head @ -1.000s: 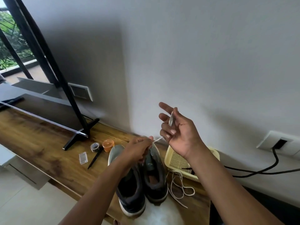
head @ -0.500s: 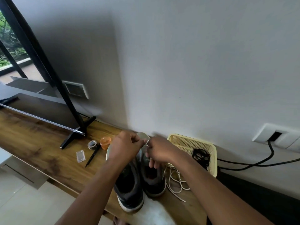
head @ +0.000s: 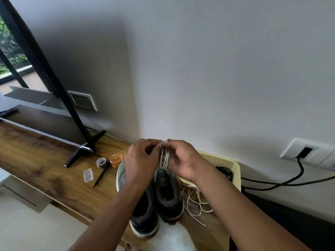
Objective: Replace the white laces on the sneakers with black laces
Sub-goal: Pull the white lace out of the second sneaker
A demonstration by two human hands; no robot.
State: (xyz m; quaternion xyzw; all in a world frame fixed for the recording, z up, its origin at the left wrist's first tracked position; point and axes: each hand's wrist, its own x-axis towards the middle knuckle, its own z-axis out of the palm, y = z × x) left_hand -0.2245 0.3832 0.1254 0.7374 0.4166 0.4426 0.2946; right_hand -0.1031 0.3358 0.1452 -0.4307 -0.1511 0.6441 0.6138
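Sneakers: a dark grey pair [head: 159, 200] with pale soles, soft padded collars, standing side by side on the wooden shelf [head: 45, 165], heels toward the camera.
White lace in hand: a thin round cord [head: 165, 158] gathered into several long loops, held above the sneakers' toes.
Left hand: the left hand [head: 143, 160] has its fingers curled, fingertips pinching the top of the looped lace.
Right hand: the right hand [head: 183, 160] has the loops wound round its curled fingers, thumb up against the top of the bundle, touching the left hand's fingertips.
Second white lace: a loose white lace [head: 196, 203] lying in limp curves on the wood just right of the sneakers.
Black laces: a dark tangle [head: 224, 173] inside the cream perforated plastic basket [head: 235, 171], right of the hands.
Shelf: brown wood grain, matte.
Small items: an orange round lidded pot [head: 116, 159], a tape roll [head: 100, 162], a black pen [head: 101, 175] and a clear little box [head: 88, 175] left of the sneakers.
Wall: a white socket plate [head: 308, 153] with a black cable [head: 282, 183].
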